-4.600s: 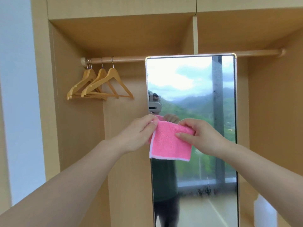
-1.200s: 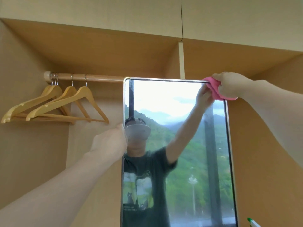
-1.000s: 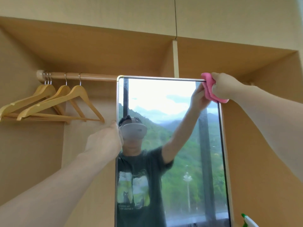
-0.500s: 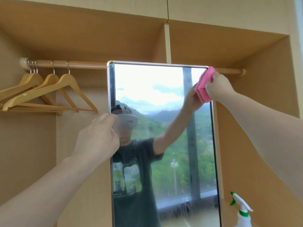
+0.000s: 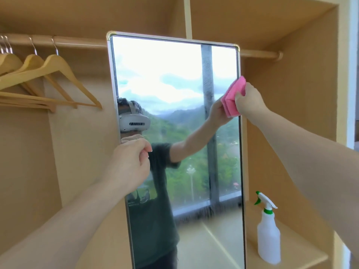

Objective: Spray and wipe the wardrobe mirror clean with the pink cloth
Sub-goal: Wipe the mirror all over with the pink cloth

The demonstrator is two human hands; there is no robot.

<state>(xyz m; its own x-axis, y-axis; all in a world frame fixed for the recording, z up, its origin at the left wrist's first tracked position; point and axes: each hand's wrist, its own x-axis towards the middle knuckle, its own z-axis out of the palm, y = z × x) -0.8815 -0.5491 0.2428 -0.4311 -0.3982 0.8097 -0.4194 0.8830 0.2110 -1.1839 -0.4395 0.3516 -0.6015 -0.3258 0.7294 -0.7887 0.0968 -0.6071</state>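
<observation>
A tall framed mirror (image 5: 174, 78) stands inside the open wooden wardrobe and reflects a window view and a person. My right hand (image 5: 248, 101) grips the folded pink cloth (image 5: 232, 98) and presses it against the glass at the mirror's right edge, in its upper half. My left hand (image 5: 129, 164) curls round the mirror's left frame edge at mid height. A white spray bottle (image 5: 268, 233) with a green nozzle stands upright on the wardrobe shelf, right of the mirror and below my right arm.
Several wooden hangers (image 5: 48, 82) hang from the rail (image 5: 81, 42) at the upper left. The shelf (image 5: 303, 255) under the bottle ends at a front edge at lower right. Wardrobe side panels close in both sides.
My right hand has slid the pink cloth down the mirror's right edge from the top corner. My left hand stays on the left frame. The view has tilted down, showing the spray bottle.
</observation>
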